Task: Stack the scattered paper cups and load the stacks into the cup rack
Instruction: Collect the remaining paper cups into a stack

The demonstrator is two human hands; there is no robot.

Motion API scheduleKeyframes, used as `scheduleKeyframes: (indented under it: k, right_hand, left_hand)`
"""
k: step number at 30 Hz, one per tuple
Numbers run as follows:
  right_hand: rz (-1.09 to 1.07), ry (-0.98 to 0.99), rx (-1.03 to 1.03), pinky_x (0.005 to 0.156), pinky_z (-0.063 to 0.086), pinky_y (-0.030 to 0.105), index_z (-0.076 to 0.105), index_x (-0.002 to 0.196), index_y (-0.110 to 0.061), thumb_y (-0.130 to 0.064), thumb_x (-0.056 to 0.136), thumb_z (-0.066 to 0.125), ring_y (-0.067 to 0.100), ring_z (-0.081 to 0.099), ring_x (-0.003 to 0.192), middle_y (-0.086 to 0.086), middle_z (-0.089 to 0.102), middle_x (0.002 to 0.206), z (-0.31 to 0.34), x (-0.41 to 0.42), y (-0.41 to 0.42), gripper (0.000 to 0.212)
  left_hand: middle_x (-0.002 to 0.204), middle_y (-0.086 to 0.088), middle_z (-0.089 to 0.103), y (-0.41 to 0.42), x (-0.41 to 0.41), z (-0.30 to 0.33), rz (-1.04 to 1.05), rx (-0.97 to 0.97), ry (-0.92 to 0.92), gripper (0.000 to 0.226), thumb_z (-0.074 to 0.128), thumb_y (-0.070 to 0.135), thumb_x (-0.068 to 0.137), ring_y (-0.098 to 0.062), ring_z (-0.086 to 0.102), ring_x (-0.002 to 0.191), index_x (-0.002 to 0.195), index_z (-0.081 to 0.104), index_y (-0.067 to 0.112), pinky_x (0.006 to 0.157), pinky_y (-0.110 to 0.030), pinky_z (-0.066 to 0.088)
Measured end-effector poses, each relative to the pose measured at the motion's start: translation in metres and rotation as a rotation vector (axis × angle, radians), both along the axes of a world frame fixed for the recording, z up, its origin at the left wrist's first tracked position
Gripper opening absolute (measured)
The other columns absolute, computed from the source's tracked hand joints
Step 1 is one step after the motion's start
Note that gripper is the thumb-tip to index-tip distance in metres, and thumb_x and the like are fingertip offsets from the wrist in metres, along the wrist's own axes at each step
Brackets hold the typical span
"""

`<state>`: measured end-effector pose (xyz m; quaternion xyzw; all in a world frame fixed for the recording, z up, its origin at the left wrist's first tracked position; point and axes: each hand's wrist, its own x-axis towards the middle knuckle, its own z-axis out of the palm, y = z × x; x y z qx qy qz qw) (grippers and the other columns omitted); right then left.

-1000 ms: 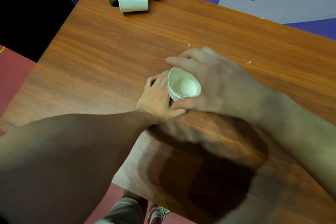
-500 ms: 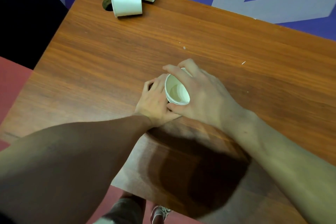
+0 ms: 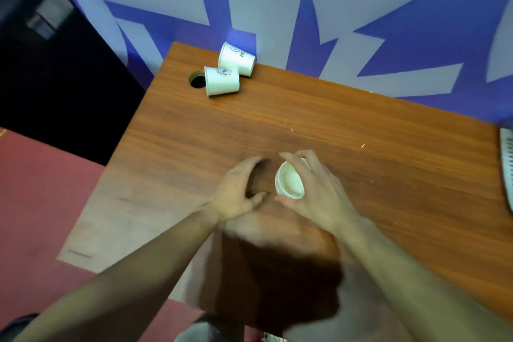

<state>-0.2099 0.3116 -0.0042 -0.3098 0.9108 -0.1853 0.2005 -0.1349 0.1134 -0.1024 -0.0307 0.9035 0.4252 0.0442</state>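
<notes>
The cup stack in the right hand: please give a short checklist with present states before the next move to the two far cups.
1. Right hand grips the cup stack: ok.
2. Left hand free, holding nothing: ok.
3. Two loose cups in view, lying on their sides: ok.
4. Table path to them free: ok.
5. Cups in the stack fully seated: cannot tell.
6. Cup rack located: cannot tell.

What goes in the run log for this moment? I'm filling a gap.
right hand: grips cup stack | left hand: curled, empty | two cups lie at far corner | rack: unseen
</notes>
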Motion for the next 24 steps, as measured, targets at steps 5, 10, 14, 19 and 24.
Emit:
scheduleKeyframes:
  k: [5,10,14,19,24]
  right_hand:
    - [0.002,0.035,0.033,0.102,0.045,0.043,0.028,0.152,-0.039,-0.061,0.065,0.082,0.02,0.041,0.129,-0.004,0.033,0.146,0.001,-0.007,-0.001,0.105]
    - [-0.001,-0.005,-0.01,0.111,0.035,0.038,0.025,0.153,-0.038,-0.077,0.067,0.069,0.017,0.036,0.132,-0.007,0.031,0.149,0.011,-0.015,-0.001,0.104]
    - [-0.077,0.01,-0.098,0.114,0.03,0.033,0.033,0.151,-0.034,-0.077,0.083,0.047,0.012,0.034,0.135,-0.01,0.036,0.148,0.029,-0.027,-0.015,0.081]
    - [-0.128,0.032,-0.127,0.111,0.035,0.035,0.042,0.145,-0.029,-0.069,0.092,0.031,0.013,0.04,0.125,-0.011,0.043,0.139,0.036,-0.057,-0.027,0.067]
    - [-0.124,0.062,-0.116,0.108,0.035,0.031,0.047,0.142,-0.026,-0.05,0.096,0.05,0.014,0.041,0.123,-0.007,0.047,0.134,0.032,-0.077,-0.03,0.051]
  left_hand:
    - [0.136,-0.008,0.057,-0.05,-0.017,0.017,0.27,-0.065,-0.02,0.062,0.074,0.029,0.086,-0.023,0.054,0.126,0.14,0.05,0.008,0.109,-0.036,0.043]
    - [0.126,-0.006,0.059,-0.09,-0.062,0.038,0.48,-0.018,-0.042,0.044,0.071,0.02,0.091,-0.019,0.057,0.114,0.131,0.058,0.008,0.098,-0.032,0.047]
    - [0.114,-0.005,0.064,-0.117,-0.106,0.045,0.69,0.076,-0.153,0.04,0.071,0.025,0.091,-0.019,0.061,0.097,0.125,0.062,0.006,0.089,-0.03,0.048]
    - [0.122,-0.013,0.068,-0.142,-0.148,0.031,0.903,0.181,-0.299,0.046,0.072,0.032,0.091,-0.031,0.063,0.114,0.128,0.064,0.007,0.103,-0.041,0.049]
    - [0.11,-0.005,0.073,-0.145,-0.167,0.022,0.868,0.202,-0.339,0.042,0.077,0.037,0.086,-0.025,0.069,0.106,0.118,0.072,0.011,0.098,-0.036,0.053]
